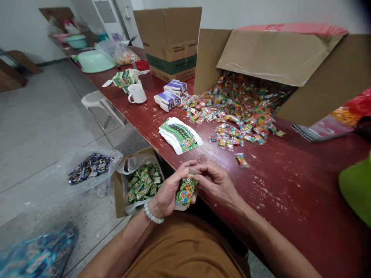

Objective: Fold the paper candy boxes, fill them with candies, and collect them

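Observation:
My left hand [169, 190] is wrapped round a small green printed candy box [186, 190], held upright over the table's front edge. At the top of that box, the fingers of my right hand [217, 184] pinch a pale flap [193, 171]. On the table just beyond lies a fanned stack of flat green cartons [181, 136]. A single wrapped candy packet [241, 159] rests to the right, in front of a heap of colourful candy packets [246, 100] spilling from a tipped cardboard box [269, 54].
Below on the left stands a lined carton of green packets [145, 183] beside a clear bag of dark packets [91, 168]. Further along the red table [278, 185] are a white mug [137, 94], purple boxes [169, 99] and an upright carton [171, 42]. A plastic stool [100, 101] stands left.

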Motion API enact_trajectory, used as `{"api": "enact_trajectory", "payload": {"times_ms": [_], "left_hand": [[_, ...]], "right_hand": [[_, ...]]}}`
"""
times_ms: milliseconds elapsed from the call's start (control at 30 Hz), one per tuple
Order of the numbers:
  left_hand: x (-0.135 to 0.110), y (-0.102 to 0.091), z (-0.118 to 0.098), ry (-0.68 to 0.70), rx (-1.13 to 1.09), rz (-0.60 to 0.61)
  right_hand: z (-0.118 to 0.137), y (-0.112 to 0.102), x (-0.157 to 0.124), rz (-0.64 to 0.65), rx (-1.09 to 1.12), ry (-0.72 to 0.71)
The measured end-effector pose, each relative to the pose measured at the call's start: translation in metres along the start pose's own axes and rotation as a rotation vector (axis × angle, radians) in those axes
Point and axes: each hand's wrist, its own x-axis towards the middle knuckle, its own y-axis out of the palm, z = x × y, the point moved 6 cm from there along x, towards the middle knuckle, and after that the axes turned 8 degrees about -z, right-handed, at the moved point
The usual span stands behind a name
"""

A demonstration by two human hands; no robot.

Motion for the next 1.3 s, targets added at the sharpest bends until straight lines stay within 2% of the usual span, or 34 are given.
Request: {"api": "enact_trajectory", "payload": {"times_ms": [167,233,433,633,833,967,1133,1300], "left_hand": [[0.004,-0.003,0.002,-0.046,-0.004,-0.048],[0.006,-0.003,0.003,-0.047,0.007,-0.057],[0.009,0.003,0.007,-0.021,0.086,-0.029],[0.012,0.0,0.012,0.027,0.171,0.0],[0.014,-0.002,0.015,0.003,0.164,0.009],[0.015,-0.002,0.017,0.024,0.178,-0.021],[0.015,-0.003,0.021,-0.003,0.192,-0.098],[0.014,-0.002,0.018,0.041,0.219,-0.12]], "right_hand": [[0.01,-0.003,0.004,0.049,-0.054,-0.117],[0.013,-0.003,0.005,0.062,-0.06,-0.113],[0.001,-0.003,0.004,0.048,-0.096,0.026],[-0.015,0.004,-0.002,0.056,0.266,0.289],[-0.014,0.009,-0.003,0.006,0.368,0.37],[-0.012,0.009,-0.004,-0.039,0.339,0.356],[-0.008,0.007,-0.002,-0.041,0.194,0.254],[-0.002,0.005,0.001,0.09,0.209,0.224]]}}
